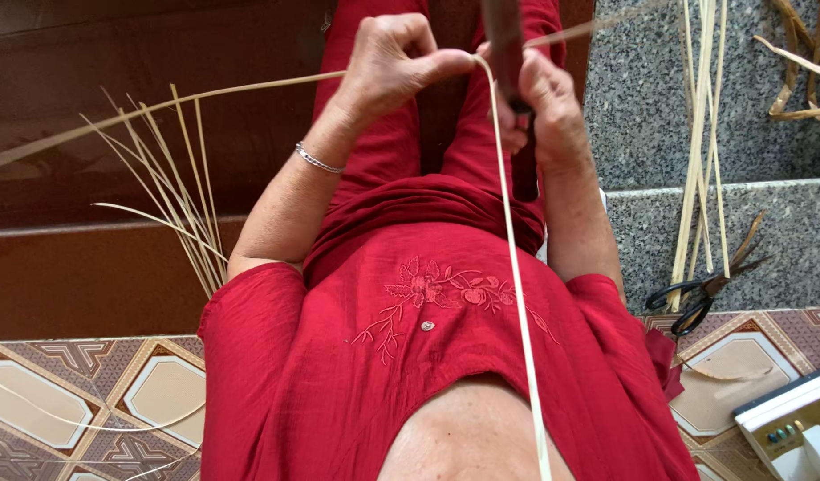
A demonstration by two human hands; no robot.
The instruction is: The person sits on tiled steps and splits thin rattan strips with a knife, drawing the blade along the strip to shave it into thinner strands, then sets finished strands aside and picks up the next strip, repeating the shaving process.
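Bamboo strip (pixel 515 267) — pale, thin, runs from 12 o'clock down to 6. Left hand (pixel 394 62) fingers pinched on its top end; right hand (pixel 542 102) fingers clamped round dark knife handle (pixel 503 44). Scissors (pixel 690 303) at 3 o'clock.

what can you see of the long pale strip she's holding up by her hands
The strip is thin, flat and pale yellow, like split bamboo or cane. It runs from the bottom edge of the picture up over the red blouse to the fingertips of the left hand, beside the right hand and its dark tool. There it seems to bend away leftwards.
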